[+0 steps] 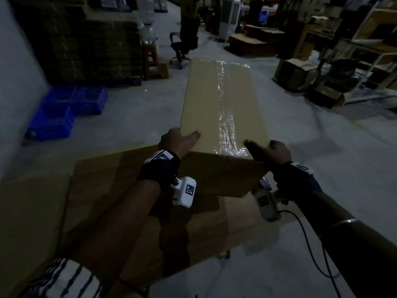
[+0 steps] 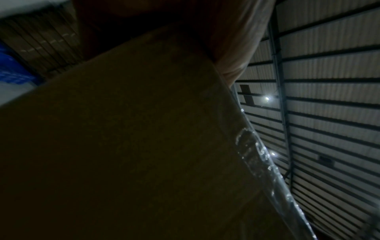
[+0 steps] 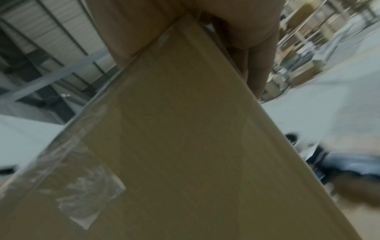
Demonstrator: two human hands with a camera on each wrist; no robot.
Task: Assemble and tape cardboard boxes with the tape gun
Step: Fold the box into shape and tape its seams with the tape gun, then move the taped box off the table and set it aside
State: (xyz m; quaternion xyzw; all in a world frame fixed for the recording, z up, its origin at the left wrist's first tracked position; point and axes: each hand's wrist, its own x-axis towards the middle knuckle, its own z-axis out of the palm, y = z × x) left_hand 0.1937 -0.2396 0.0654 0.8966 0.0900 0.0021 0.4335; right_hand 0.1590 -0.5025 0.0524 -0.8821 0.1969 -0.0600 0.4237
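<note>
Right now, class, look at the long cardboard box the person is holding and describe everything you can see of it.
The cardboard box is long, narrow and plain brown, closed. A strip of clear, wrinkled tape runs lengthwise along its top face and folds over the near end. The box is held up, stretching away from the person above the floor. The left hand grips its near left corner, thumb on top; the right hand grips the near right corner likewise. Its near end hangs over a flat cardboard sheet.

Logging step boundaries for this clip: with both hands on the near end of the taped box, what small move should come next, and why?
Probably carry the box clear and set it aside. Clear tape already runs the length of its top seam, the left hand and right hand grip its near corners, and it is held above the flat cardboard sheets. No tape gun is visible.
</note>
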